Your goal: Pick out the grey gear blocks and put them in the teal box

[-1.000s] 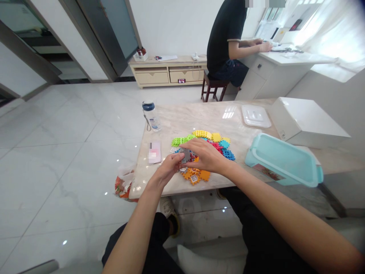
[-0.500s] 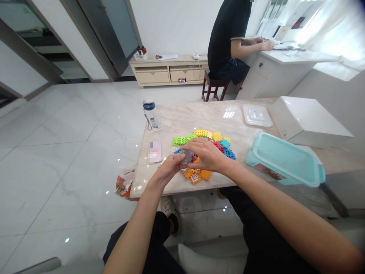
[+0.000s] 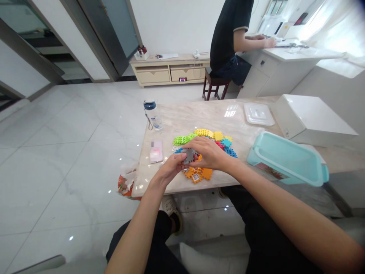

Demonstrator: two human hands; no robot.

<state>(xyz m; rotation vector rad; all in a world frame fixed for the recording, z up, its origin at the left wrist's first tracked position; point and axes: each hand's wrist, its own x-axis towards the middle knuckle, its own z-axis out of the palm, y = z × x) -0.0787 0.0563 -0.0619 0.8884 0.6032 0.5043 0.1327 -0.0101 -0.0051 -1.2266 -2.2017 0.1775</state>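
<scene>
Grey toothed tile [image 3: 188,155], one: held up over the near part of the marble-patterned table [image 3: 205,114], nearer its left edge than its right; seemingly moulded plastic, so judged light, stiff, faintly slick on the flat faces and hard to break, though thin teeth could catch or bend. Best hold: flat faces or opposite rims, teeth left free. Left hand [image 3: 172,166], reaching in from the near edge, wrist low, thumb laid on the tile's face, fingers behind it; grip narrow, closed on the tile. Right hand [image 3: 210,153], coming in from the right, back of the hand upward, fingers arched over the far side and thumb beneath, set moderately apart with the tile between them; exact fingertip contact partly hidden. Beneath and around the hands, one heap of toothed plastic pieces: orange pieces [image 3: 206,174] toward the near edge, blue pieces [image 3: 230,152] on the right flank, green pieces [image 3: 181,140] and yellow pieces [image 3: 203,132] along the far side. Pink-and-white booklet [image 3: 156,152], flat beside the left edge. Aqua tub [image 3: 288,160], open, right of the heap. Water bottle [image 3: 153,116], blue-capped, upright at the far left corner. Translucent lid [image 3: 259,114], flat near the far edge.
</scene>
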